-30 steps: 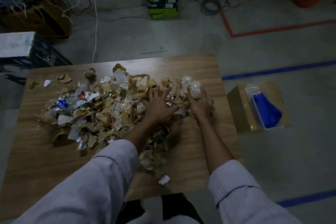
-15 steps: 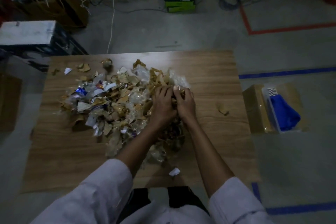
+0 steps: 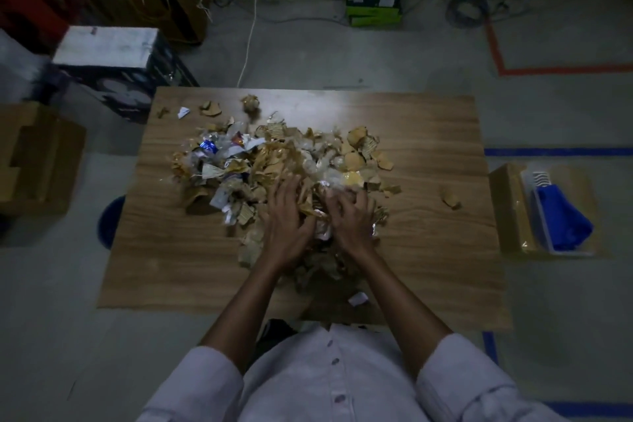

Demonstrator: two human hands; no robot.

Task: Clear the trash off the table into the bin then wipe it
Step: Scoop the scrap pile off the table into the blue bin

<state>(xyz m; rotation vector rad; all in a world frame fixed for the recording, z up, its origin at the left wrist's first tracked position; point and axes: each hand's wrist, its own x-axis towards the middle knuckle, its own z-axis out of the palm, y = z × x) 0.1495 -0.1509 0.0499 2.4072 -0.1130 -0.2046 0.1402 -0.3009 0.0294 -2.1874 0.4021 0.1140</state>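
Note:
A heap of torn cardboard, paper and foil scraps [image 3: 274,161] covers the middle of the wooden table [image 3: 428,250]. My left hand [image 3: 287,219] lies on the near side of the heap with its fingers spread. Right beside it, my right hand [image 3: 349,216] has its fingers apart and curled down into crumpled foil and paper. Neither hand lifts anything off the table. Loose scraps lie apart from the heap: a brown piece [image 3: 450,199] at the right, a white piece [image 3: 358,298] near the front edge, and a few bits [image 3: 209,108] at the far left corner.
A round blue object [image 3: 109,219] shows on the floor under the table's left edge. A cardboard box [image 3: 510,212] with a blue cloth [image 3: 561,223] in a white tray sits right of the table. Another cardboard box [image 3: 37,158] stands at the left.
My hands, pressed together at the heap's right side before, have parted slightly and drawn toward the front edge, dragging scraps with them. The view has shifted so the table sits more centred.

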